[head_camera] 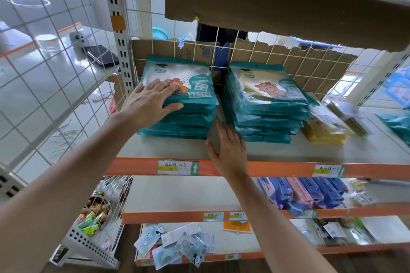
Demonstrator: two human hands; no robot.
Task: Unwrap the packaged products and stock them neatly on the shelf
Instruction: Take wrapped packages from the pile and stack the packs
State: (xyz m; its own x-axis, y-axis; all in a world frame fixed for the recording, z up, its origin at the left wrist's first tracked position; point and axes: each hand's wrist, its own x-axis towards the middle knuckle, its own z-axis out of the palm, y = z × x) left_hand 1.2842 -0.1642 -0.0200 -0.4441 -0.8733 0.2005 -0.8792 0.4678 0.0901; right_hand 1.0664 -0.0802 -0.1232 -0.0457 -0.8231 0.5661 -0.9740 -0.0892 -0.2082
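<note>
Glossy plastic teal packets (177, 104), matt shelf board (310, 150), rough torn cardboard (277, 4).

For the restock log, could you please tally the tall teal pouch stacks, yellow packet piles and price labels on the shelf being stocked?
Tall stacks of teal plastic pouches: 2
Piles of flat yellow packets: 1
White paper price labels on the orange shelf edge: 2
Total: 5
</note>
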